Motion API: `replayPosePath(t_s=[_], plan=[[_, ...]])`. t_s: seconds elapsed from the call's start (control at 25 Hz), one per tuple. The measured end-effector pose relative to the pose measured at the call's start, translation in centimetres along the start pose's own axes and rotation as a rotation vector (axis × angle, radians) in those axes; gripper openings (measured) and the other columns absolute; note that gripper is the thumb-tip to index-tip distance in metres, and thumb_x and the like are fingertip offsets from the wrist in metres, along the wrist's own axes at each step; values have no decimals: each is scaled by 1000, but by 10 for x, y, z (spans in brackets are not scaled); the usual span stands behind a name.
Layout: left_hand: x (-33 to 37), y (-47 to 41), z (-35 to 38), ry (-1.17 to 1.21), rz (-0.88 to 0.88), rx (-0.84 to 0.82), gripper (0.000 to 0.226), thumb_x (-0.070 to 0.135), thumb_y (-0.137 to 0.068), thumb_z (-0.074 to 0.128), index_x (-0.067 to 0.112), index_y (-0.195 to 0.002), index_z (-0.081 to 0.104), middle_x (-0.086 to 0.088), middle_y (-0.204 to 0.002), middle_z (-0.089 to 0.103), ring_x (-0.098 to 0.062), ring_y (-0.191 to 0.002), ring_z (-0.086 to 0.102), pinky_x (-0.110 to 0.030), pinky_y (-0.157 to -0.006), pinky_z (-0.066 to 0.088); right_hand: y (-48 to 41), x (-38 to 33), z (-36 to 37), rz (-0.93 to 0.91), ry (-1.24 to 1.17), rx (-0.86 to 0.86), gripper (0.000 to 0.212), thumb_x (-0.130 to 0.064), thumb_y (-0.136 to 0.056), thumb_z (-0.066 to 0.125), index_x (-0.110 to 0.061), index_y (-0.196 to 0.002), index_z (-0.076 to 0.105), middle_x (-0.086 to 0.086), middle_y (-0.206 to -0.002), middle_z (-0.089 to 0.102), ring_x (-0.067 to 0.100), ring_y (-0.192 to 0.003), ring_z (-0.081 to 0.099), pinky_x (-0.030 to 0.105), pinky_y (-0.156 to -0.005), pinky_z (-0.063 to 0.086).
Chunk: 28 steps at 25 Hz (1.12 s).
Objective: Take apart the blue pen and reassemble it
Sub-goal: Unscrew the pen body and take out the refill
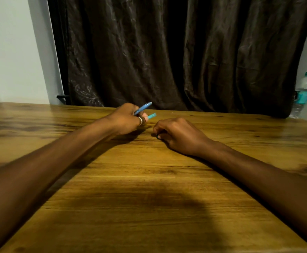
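Note:
My left hand [126,118] is closed around two blue pen pieces at the far middle of the wooden table [149,198]. A longer blue piece [143,108] sticks up and to the right from between its fingers. A shorter turquoise piece [151,116] pokes out lower, near the fingertips. A ring sits on one finger of that hand. My right hand [178,136] rests on the table just to the right, its fingers curled down. A small dark bit shows under its fingertips; I cannot tell what it is.
A dark brown curtain [176,52] hangs behind the table's far edge. A clear water bottle [304,94] with a teal cap and label stands at the far right corner. A white wall is at the left.

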<state>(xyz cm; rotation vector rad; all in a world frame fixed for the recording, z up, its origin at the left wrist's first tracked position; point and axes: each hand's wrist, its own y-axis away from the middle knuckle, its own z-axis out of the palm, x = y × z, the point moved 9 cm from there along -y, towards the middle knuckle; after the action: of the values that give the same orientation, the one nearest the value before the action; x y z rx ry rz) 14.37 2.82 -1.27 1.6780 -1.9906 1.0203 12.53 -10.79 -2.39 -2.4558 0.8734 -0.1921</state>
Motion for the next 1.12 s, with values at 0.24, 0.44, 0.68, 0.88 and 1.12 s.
replayPosePath(t_s=[0.24,0.44,0.68,0.88,1.12], plan=[[0,2,1,14,-28,-16,16,29,-96,65,18,-106,72,-2,-96,71,-16,-92,65,-29,-77,49,3,6,-3,31,-18,10,19,-19,-87,69,-24,-106,68,-4,-100,75,13,-92,68,42,-76,57],[3,4,5,5,-6,-39,15,28,-96,65,16,-99,73,-8,-92,72,-18,-84,65,-30,-73,50,7,33,-35,246,-177,279,18,-21,-90,69,-24,-107,72,-11,-93,73,0,-88,66,25,-78,55],[15,5,11,58,61,-80,12,28,-96,63,19,-98,71,-13,-94,74,-19,-81,62,-38,-76,52,9,44,-19,449,-671,289,13,-6,-90,70,-16,-97,75,0,-85,75,5,-76,66,20,-69,51],[17,5,14,65,77,-116,13,26,-96,63,17,-99,72,-18,-98,74,-19,-81,61,-40,-78,53,10,44,-20,512,-933,316,17,3,-87,70,-11,-97,72,13,-85,72,14,-71,65,21,-67,54],[23,5,-1,201,92,55,8,15,-92,69,12,-98,74,-7,-81,65,-18,-73,56,-19,-56,43,19,49,-2,711,-1271,289,18,12,-87,63,-3,-92,70,14,-84,72,14,-75,72,21,-73,60]])
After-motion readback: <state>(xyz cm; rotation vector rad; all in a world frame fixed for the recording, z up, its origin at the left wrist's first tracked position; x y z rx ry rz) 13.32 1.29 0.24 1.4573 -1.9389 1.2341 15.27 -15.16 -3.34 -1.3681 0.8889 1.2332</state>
